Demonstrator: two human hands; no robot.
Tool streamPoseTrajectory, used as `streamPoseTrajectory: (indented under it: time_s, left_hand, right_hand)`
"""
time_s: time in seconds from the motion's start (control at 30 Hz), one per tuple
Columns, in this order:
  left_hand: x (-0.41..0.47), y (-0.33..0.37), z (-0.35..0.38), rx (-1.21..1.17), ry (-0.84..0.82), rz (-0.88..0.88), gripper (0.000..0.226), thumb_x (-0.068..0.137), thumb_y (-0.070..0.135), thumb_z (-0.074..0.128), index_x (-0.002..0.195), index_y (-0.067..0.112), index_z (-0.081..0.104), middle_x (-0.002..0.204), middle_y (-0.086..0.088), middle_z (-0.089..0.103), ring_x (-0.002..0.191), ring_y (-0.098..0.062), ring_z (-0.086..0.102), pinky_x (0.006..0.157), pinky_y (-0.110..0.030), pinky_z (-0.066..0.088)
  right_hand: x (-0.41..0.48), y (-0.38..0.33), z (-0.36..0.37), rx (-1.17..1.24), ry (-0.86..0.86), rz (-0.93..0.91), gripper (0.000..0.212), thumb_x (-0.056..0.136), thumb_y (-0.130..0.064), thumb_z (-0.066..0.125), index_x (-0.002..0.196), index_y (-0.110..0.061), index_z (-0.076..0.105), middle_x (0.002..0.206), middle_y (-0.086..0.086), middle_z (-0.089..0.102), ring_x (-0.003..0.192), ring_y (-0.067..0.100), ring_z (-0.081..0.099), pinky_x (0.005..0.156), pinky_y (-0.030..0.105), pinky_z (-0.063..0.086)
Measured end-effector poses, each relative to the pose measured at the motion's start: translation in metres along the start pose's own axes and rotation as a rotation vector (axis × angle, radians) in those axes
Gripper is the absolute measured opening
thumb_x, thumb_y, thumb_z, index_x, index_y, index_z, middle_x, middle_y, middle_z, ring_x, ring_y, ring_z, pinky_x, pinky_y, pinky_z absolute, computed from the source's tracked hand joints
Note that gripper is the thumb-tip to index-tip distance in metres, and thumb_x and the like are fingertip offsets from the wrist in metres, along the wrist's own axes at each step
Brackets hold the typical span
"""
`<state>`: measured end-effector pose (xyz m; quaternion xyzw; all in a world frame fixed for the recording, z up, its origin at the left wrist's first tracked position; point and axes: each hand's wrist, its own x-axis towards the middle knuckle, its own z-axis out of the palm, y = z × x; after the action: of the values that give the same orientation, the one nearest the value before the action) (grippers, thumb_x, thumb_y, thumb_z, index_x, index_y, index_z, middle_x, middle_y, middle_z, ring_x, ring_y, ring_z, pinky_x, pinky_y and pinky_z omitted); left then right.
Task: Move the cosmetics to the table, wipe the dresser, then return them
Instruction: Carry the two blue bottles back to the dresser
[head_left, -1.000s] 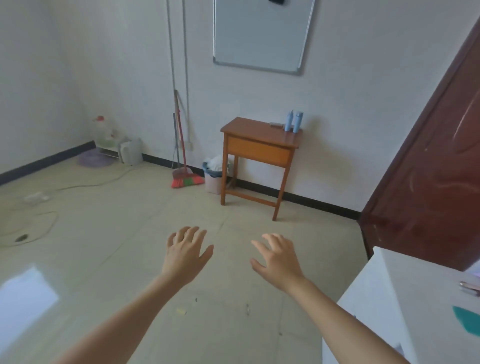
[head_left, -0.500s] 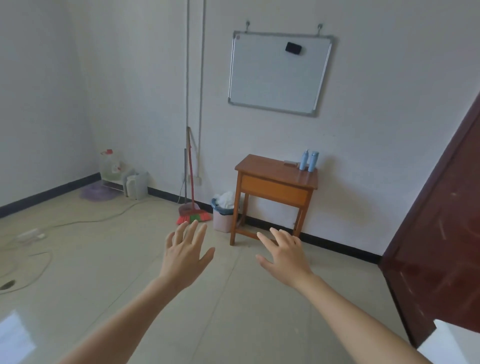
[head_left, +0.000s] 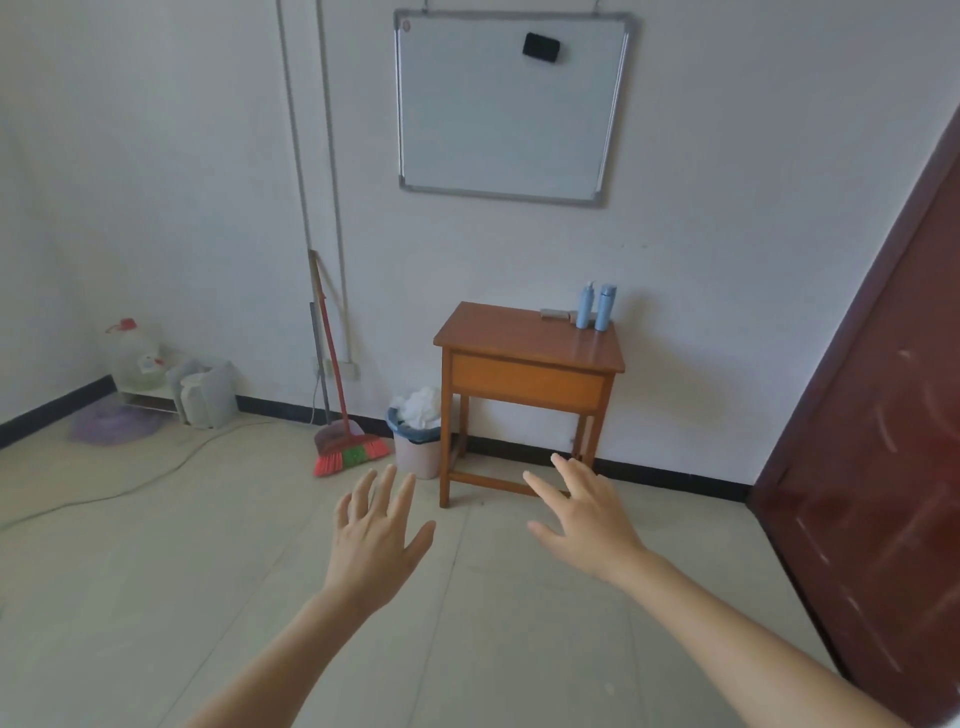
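Holding nothing: left hand (head_left: 374, 540) and right hand (head_left: 587, 525) both out front, fingers spread loose | blue cosmetic bottles (head_left: 604, 309) standing side by side on the wooden dresser (head_left: 524, 358), back right corner, well beyond the hands | trash bin (head_left: 415, 454) just left of it

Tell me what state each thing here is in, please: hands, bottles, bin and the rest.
Left hand: open, empty, fingers spread.
Right hand: open, empty.
Bottles: upright, side by side on the dresser's back corner.
Dresser: standing by the wall, not yet cleared.
Bin: full, white stuff heaped above the rim.
Broom: propped against the wall, bristles down.
Whiteboard: hung, blank, eraser stuck on it.
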<state>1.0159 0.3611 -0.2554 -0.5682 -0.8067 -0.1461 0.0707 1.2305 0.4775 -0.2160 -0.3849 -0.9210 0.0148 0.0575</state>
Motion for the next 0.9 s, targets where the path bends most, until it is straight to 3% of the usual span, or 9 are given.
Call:
streamPoseTrajectory:
  time_s: [0.07,0.13,0.27,0.43,0.6,0.7,0.9]
  left_hand:
    - [0.037,0.005,0.006,-0.013,0.035,0.011,0.079,0.077,0.062,0.012,0.136,0.016,0.04,0.145,-0.01,0.037,0.136,-0.033,0.028,0.107,-0.048,0.027]
    - [0.076,0.007,0.012,-0.024,0.048,0.002,0.088,0.072,0.064,0.0,0.143,0.02,0.025,0.152,-0.006,0.021,0.141,-0.029,0.011,0.113,-0.044,0.013]
    - [0.153,0.012,0.019,-0.05,0.125,-0.017,0.086,0.074,0.064,0.007,0.139,0.016,0.035,0.148,-0.01,0.031,0.139,-0.031,0.02,0.11,-0.047,0.019]
    - [0.214,0.004,0.045,-0.118,0.124,-0.122,0.088,0.07,0.066,0.004,0.141,0.021,0.029,0.151,-0.003,0.024,0.141,-0.026,0.011,0.112,-0.044,0.014]
    - [0.257,-0.017,0.09,-0.104,0.022,-0.232,0.094,0.065,0.068,-0.005,0.144,0.023,0.019,0.154,0.0,0.013,0.142,-0.023,0.002,0.114,-0.04,0.009]
    - [0.301,-0.031,0.109,-0.113,0.003,-0.223,0.083,0.074,0.064,0.006,0.144,0.022,0.019,0.154,0.0,0.013,0.142,-0.023,0.001,0.114,-0.041,0.008]
    - [0.416,-0.058,0.139,-0.208,0.014,-0.187,0.097,0.062,0.067,-0.006,0.143,0.023,0.021,0.153,-0.001,0.016,0.142,-0.024,0.002,0.114,-0.041,0.009]
  right_hand:
    - [0.032,0.021,-0.002,-0.007,0.031,0.007,0.071,0.082,-0.059,0.017,0.145,-0.028,0.022,0.154,0.01,0.012,0.142,0.023,0.009,0.111,0.041,0.015]
    - [0.067,0.043,-0.004,-0.004,0.051,0.024,0.06,0.092,-0.052,0.031,0.146,-0.028,0.021,0.154,0.01,0.012,0.142,0.023,0.009,0.111,0.041,0.015]
    - [0.131,0.081,-0.007,0.015,0.034,0.028,0.057,0.095,-0.045,0.038,0.146,-0.027,0.018,0.155,0.008,0.006,0.143,0.023,0.005,0.115,0.042,0.013]
    - [0.201,0.112,0.005,0.04,-0.011,0.021,0.056,0.095,-0.045,0.037,0.146,-0.028,0.02,0.155,0.007,0.007,0.143,0.022,0.005,0.114,0.041,0.013]
    - [0.261,0.126,0.03,0.008,-0.067,-0.022,0.056,0.095,-0.046,0.037,0.145,-0.028,0.02,0.155,0.006,0.008,0.143,0.022,0.006,0.114,0.04,0.014]
    - [0.302,0.133,0.04,-0.002,-0.089,-0.039,0.056,0.095,-0.045,0.037,0.146,-0.027,0.019,0.156,0.005,0.005,0.143,0.021,0.004,0.114,0.039,0.012]
    - [0.404,0.154,0.048,-0.036,-0.081,0.007,0.056,0.096,-0.046,0.035,0.145,-0.028,0.019,0.156,0.005,0.004,0.143,0.021,0.001,0.114,0.039,0.011]
